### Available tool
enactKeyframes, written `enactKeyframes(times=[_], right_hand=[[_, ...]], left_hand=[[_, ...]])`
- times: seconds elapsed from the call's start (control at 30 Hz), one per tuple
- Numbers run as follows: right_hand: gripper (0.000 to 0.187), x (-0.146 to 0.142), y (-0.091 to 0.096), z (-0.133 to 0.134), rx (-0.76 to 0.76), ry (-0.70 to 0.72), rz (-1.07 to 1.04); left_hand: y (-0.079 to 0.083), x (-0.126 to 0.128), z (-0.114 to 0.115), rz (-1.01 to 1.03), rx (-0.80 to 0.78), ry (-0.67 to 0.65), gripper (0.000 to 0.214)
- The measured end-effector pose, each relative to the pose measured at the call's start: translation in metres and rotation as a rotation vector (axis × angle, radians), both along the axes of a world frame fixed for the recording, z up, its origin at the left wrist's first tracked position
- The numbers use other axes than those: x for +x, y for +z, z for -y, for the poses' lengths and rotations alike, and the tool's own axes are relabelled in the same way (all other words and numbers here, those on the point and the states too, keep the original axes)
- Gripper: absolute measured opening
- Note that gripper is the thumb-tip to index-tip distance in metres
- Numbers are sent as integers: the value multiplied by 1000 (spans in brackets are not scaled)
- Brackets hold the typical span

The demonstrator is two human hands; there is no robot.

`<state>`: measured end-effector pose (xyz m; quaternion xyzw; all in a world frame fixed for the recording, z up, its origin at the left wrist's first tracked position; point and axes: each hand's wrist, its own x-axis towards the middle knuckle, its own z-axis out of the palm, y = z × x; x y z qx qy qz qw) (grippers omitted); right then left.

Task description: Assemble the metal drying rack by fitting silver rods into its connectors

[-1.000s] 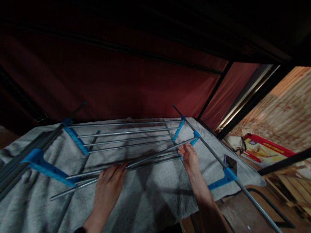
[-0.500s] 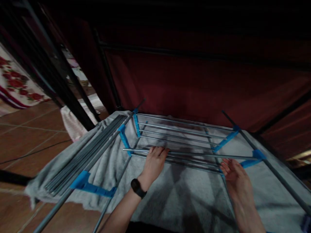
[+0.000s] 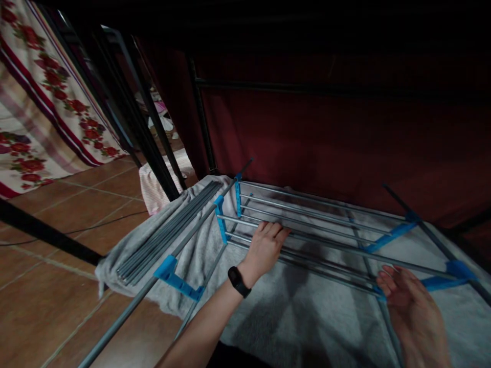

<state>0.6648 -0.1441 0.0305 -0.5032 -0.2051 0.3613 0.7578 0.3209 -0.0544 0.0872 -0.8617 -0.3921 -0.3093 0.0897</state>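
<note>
The left hand (image 3: 266, 248) is curled over a long gray metal rod (image 3: 345, 247), with its fingers bent down around it. A black wristband (image 3: 238, 282) is on that arm. The right hand (image 3: 410, 301) is partly open, with its palm showing and its fingers a little bent. It has hold of nothing. Its fingertips are just below the rod, near its right end, but one cannot tell if they touch it.

The rod goes across the rack, from the middle left blue bracket (image 3: 221, 220) to the middle right blue bracket (image 3: 448, 273). It is too dark and small to tell if its ends sit inside the holes. Below it, more thin rods (image 3: 333, 271) run between the same two brackets. Farther back, the far left blue bracket (image 3: 238, 198) and the far right blue bracket (image 3: 393, 235) hold a row of rods between them. The near left blue bracket (image 3: 178, 283) is hooked on the left side pole (image 3: 134, 305).

The rack lies on a gray blanket (image 3: 264, 317). A pile of loose rods (image 3: 169, 232) lies side by side on the blanket, left of the rack.
</note>
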Motion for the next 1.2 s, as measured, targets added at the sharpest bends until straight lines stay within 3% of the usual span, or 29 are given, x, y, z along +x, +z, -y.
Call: enactKeyframes(times=[0.37, 0.9, 1.2], right_hand=[[24, -6, 7, -1, -45, -17, 6], [27, -3, 0, 2, -47, -8, 5], [28, -8, 9, 0, -31, -3, -37]], left_hand=[[13, 0, -8, -29, -8, -18, 33], [18, -6, -12, -116, -28, -41, 33], [21, -11, -12, -140, -52, -69, 38]])
